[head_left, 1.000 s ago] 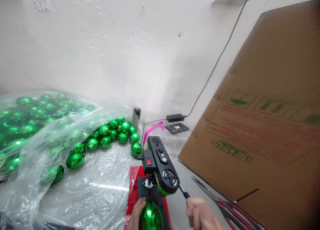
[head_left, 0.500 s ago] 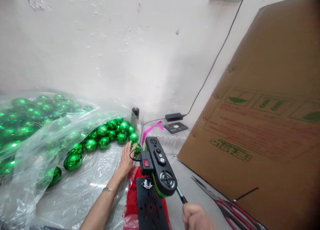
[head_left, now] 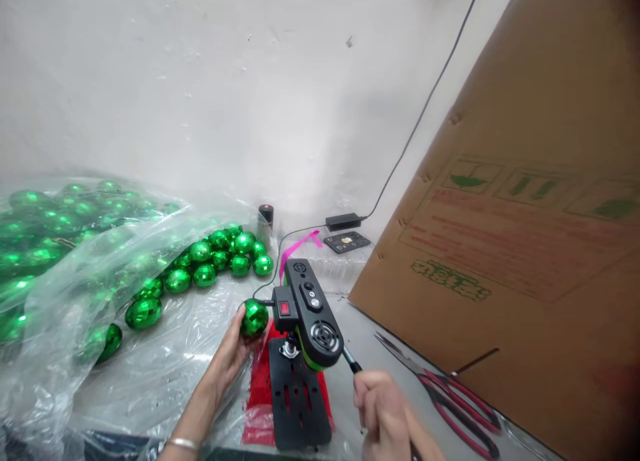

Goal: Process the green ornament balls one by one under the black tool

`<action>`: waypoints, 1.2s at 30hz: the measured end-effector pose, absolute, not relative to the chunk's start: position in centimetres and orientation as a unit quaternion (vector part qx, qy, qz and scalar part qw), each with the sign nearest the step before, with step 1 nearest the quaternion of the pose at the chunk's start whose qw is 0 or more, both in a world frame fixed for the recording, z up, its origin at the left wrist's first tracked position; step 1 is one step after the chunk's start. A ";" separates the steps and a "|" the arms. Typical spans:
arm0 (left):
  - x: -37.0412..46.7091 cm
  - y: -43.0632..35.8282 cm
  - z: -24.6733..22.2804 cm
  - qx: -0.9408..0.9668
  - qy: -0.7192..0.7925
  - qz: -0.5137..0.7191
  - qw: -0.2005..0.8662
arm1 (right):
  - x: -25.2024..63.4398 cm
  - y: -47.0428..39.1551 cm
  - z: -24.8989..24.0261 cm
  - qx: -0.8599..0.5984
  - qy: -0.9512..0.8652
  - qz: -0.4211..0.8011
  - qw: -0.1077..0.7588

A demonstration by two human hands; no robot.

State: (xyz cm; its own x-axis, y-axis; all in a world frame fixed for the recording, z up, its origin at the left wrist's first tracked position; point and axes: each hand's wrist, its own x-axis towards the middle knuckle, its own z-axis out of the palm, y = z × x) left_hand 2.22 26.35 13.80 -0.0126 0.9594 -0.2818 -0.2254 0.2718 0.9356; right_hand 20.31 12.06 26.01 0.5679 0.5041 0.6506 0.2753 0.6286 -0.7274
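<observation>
My left hand (head_left: 234, 347) holds a shiny green mirrored ball ornament (head_left: 255, 318), with the thumb at its side and the fingers beneath it. Just right of that ball stands a black battery-powered-looking device with round vents (head_left: 314, 314), mounted on a slotted black plate (head_left: 300, 407). A small box with a red switch (head_left: 285, 307) sits on the device's left side, and a cable enters it. In my right hand (head_left: 383, 407), closed, is a slim black-handled rod with a metal shaft (head_left: 350, 359). Its upper end disappears behind the device, so its kind is unclear.
Several green mirrored balls (head_left: 204, 275) lie in and around clear plastic sheeting (head_left: 175, 354) on the left. Red-handled scissors (head_left: 457, 401) rest beside a large cardboard box (head_left: 500, 214). A power adapter (head_left: 344, 221), a phone-like black slab (head_left: 347, 241), pink ribbon (head_left: 300, 245) and black cylinder (head_left: 265, 215) sit behind.
My left hand has drawn one green ball toward me, away from the row, and now grips it beside the device. My right hand keeps its hold on the rod. The view shifted slightly.
</observation>
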 end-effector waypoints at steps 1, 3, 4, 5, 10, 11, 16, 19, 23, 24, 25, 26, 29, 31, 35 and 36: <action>2.1 24.7 13.7 0.311 0.488 0.493 0.650 | 20.5 12.3 26.3 -0.415 -0.476 0.071 0.772; 2.1 21.7 13.5 0.235 0.428 0.503 0.713 | 20.8 12.5 27.0 -0.408 -0.502 0.069 0.760; 2.3 20.6 13.3 0.217 0.409 0.504 0.729 | 20.8 12.5 27.4 -0.410 -0.508 0.069 0.755; 2.5 19.6 13.1 0.219 0.403 0.502 0.733 | 20.8 12.5 27.7 -0.409 -0.511 0.067 0.753; 4.6 17.0 11.2 0.357 0.496 0.499 0.614 | 20.9 12.0 28.4 -0.418 -0.521 0.081 0.740; 4.9 16.7 10.8 0.392 0.512 0.501 0.577 | 20.9 11.9 28.4 -0.419 -0.523 0.083 0.738; 5.3 15.9 9.3 0.555 0.538 0.440 0.458 | 21.1 11.8 28.0 -0.415 -0.529 0.086 0.736; 5.6 15.6 9.2 0.600 0.554 0.398 0.418 | 21.2 11.8 27.8 -0.410 -0.535 0.085 0.734; 6.9 15.0 9.2 0.605 0.561 0.404 0.394 | 21.2 11.8 27.6 -0.407 -0.540 0.077 0.733; 7.1 14.9 9.1 0.605 0.560 0.411 0.389 | 21.2 11.7 27.6 -0.407 -0.539 0.077 0.733; 7.3 14.7 8.9 0.607 0.557 0.415 0.386 | 21.1 11.7 27.6 -0.408 -0.538 0.078 0.733; 7.4 14.6 8.8 0.608 0.554 0.418 0.385 | 21.1 11.7 27.6 -0.408 -0.538 0.080 0.733; 7.3 14.4 8.1 0.617 0.545 0.420 0.382 | 21.0 11.7 27.7 -0.408 -0.535 0.086 0.734; 7.0 14.3 7.6 0.629 0.537 0.418 0.376 | 21.0 11.7 27.8 -0.411 -0.535 0.087 0.733; 6.8 14.3 6.6 0.650 0.532 0.417 0.347 | 21.1 11.7 27.8 -0.416 -0.536 0.087 0.730; 6.8 14.3 6.5 0.654 0.533 0.420 0.335 | 21.1 11.7 27.8 -0.415 -0.536 0.086 0.730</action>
State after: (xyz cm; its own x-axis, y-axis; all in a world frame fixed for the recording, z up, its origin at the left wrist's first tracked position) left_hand 6.84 14.35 6.50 0.0798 0.9780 0.1928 0.4152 -0.2084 0.8855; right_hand 21.12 11.68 27.82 0.4106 0.5703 0.7114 0.3203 0.6403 -0.6982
